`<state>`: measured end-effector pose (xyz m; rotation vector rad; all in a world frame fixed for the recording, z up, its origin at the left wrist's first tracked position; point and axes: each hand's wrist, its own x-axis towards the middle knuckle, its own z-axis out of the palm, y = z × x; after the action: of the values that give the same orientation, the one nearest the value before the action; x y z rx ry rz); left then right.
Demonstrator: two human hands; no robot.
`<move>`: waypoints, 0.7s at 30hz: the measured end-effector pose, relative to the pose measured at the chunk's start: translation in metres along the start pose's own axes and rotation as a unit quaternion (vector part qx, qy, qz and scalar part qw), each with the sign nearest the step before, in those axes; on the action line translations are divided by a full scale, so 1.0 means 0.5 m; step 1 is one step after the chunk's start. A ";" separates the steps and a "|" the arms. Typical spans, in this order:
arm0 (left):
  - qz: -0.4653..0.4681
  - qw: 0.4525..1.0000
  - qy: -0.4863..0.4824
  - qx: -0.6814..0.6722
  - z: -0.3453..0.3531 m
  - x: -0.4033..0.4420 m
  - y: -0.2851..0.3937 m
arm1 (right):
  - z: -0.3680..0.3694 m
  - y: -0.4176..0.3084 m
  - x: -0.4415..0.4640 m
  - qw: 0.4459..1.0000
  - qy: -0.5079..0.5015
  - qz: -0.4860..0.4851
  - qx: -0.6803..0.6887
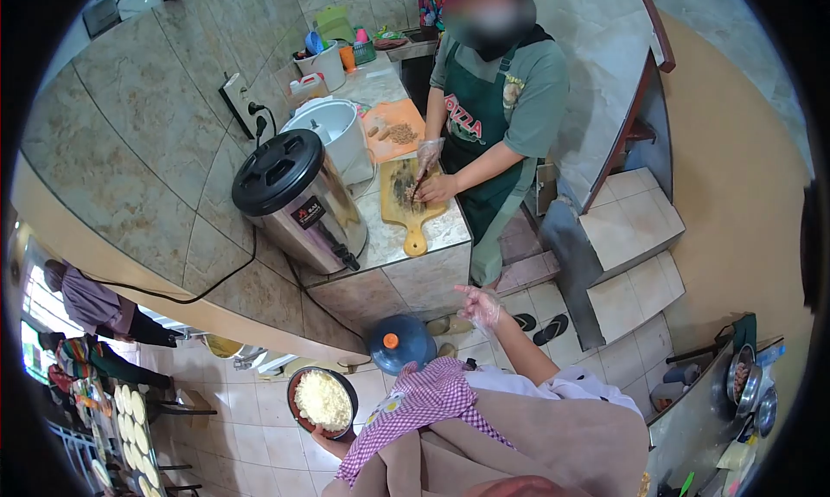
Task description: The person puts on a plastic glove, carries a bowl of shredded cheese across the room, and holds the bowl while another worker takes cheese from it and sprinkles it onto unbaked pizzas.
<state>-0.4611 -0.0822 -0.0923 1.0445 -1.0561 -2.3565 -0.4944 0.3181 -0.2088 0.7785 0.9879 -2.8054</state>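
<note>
My left hand (333, 442) grips the near rim of a dark round bowl (294, 413), its fingers partly hidden behind the bowl. Heaped inside is pale yellowish-white shredded food (323, 400) that looks like grated cheese. In a clear plastic glove, my right hand (481, 308) is raised in front of the counter with the index finger stretched out, holding nothing. Beyond it, a co-worker in a green apron (481, 108) works with a knife (418, 185) on a wooden cutting board (416, 229), over small brownish pieces.
A steel drink dispenser (303, 207) and a white bucket (339, 142) stand on the tiled counter (380, 259). Below is a blue water jug (403, 346). Tiled steps (631, 220) rise at right. Pans (745, 380) sit lower right; flat dough rounds (134, 432) lie lower left.
</note>
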 end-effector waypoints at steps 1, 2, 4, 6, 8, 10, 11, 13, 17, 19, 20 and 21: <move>-0.004 0.999 0.013 -0.029 0.014 -0.011 -0.007 | -0.010 -0.002 0.002 1.000 0.004 0.006 0.010; -0.009 0.999 0.019 -0.026 0.019 -0.018 -0.012 | -0.020 -0.005 0.004 1.000 0.009 0.011 0.018; -0.022 0.999 0.033 -0.021 0.029 -0.038 -0.020 | -0.044 -0.013 0.014 1.000 0.014 0.019 0.014; -0.020 0.999 0.036 -0.014 0.036 -0.059 -0.031 | -0.066 -0.022 0.018 1.000 0.017 0.024 -0.009; -0.021 0.999 0.032 -0.004 0.040 -0.063 -0.048 | -0.081 -0.026 0.010 0.999 0.029 0.031 0.009; -0.020 1.000 0.024 0.002 0.043 -0.065 -0.062 | -0.081 -0.050 0.021 0.999 0.041 0.030 0.001; -0.018 1.000 0.022 0.007 0.044 -0.066 -0.068 | -0.087 -0.059 0.021 0.998 0.053 0.032 -0.015; -0.012 1.000 0.021 0.017 0.042 -0.068 -0.076 | -0.096 -0.067 0.022 0.997 0.067 0.023 -0.041; -0.005 0.999 0.018 0.036 0.028 -0.069 -0.086 | -0.119 -0.068 0.036 0.999 0.033 0.021 -0.019; 0.001 0.999 0.015 0.046 0.015 -0.066 -0.089 | -0.118 -0.062 0.039 0.998 0.043 0.023 -0.028; 0.001 0.999 0.015 0.050 0.016 -0.062 -0.091 | -0.113 -0.059 0.035 0.998 0.053 0.026 -0.030; 0.002 0.998 0.011 0.056 0.009 -0.060 -0.092 | -0.109 -0.055 0.030 0.997 0.064 0.028 -0.032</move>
<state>-0.4456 -0.0326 -0.1104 1.1046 -1.1932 -2.2990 -0.4898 0.3740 -0.2368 0.9715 1.0519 -2.6904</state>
